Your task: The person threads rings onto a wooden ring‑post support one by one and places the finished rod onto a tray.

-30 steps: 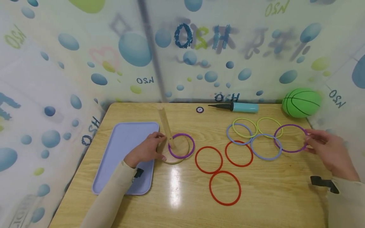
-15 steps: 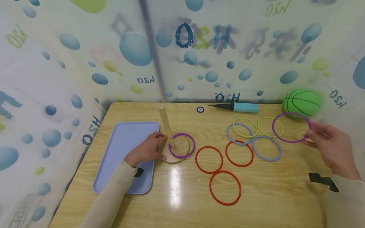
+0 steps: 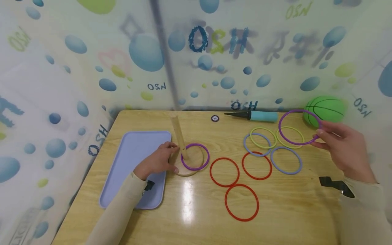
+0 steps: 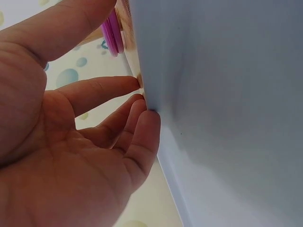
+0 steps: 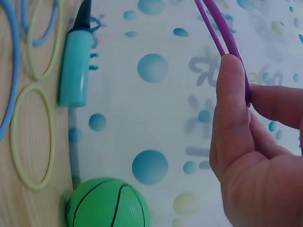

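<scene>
In the head view my left hand [image 3: 157,160] holds the round base of a wooden peg stand [image 3: 177,131], with fingers and thumb spread about the base's left edge. Purple plastic [image 3: 209,157] rings the foot of the upright peg and lies on the base. The left wrist view shows the bent fingers [image 4: 142,146] at the base, close by the tray's edge. My right hand [image 3: 346,148] pinches a purple ring [image 3: 279,127] between thumb and fingers. That ring is held up over the table, tilted, and overlaps a yellow ring [image 3: 291,127] and the ball in this view.
A lilac tray [image 3: 131,170] lies left of the stand, under the left forearm. Several red [image 3: 225,200], blue [image 3: 271,161] and yellow rings lie right of it. Along the back are a small dark disc [image 3: 215,118], a blue hand pump [image 3: 263,116] and a green ball [image 3: 332,109].
My right hand has lifted the purple ring off the blue and yellow rings, then carried it up and to the left. The left hand and the stand have stayed put.
</scene>
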A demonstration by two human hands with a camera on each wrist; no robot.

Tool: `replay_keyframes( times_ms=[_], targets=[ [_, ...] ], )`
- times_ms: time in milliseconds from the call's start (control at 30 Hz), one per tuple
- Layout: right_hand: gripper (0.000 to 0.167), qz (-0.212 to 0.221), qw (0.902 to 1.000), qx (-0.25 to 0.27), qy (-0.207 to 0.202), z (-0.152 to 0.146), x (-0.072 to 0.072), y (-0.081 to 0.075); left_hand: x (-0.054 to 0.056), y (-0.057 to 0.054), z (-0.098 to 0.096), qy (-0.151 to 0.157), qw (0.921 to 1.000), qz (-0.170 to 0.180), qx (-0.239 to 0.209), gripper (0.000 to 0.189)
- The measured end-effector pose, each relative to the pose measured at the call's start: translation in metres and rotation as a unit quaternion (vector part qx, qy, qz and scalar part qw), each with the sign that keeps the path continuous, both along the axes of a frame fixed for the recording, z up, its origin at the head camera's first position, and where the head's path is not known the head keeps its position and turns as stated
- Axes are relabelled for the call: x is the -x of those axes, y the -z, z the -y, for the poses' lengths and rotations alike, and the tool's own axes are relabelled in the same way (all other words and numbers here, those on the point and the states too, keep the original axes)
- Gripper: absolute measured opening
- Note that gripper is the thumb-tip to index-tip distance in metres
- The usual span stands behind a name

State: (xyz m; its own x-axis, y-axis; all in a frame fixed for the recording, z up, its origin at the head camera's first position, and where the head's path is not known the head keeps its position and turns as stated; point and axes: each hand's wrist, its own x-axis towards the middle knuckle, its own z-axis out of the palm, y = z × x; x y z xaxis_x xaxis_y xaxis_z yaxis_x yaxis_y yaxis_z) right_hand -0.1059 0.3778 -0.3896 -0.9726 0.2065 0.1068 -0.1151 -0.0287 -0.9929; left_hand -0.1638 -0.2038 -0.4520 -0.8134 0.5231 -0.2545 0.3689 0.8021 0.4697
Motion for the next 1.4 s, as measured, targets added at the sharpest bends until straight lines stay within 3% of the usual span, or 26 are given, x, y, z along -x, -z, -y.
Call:
replay_keyframes(
  times_ms=[267,533,967,1400],
  targets=[
    [0.03,-0.031,0.9968,0.056,-0.048,0.028,0.012,-0.016,-0.001,-0.002,0.0,0.0,1.0,-0.008,-0.005,0.095],
    [0.031,-0.079,0.9865,0.1,-0.103,0.061,0.018,-0.023,-0.003,0.0,0.001,0.005,0.9999,-0.015,-0.004,0.093],
    [0.028,-0.071,0.9795,0.088,-0.166,0.112,0.027,-0.04,0.002,0.001,0.003,0.018,0.9996,-0.023,0.0,0.094],
    [0.029,-0.077,0.9706,0.067,-0.218,0.172,0.04,-0.06,-0.001,-0.001,0.003,0.008,0.9999,-0.007,-0.01,0.092]
  ],
)
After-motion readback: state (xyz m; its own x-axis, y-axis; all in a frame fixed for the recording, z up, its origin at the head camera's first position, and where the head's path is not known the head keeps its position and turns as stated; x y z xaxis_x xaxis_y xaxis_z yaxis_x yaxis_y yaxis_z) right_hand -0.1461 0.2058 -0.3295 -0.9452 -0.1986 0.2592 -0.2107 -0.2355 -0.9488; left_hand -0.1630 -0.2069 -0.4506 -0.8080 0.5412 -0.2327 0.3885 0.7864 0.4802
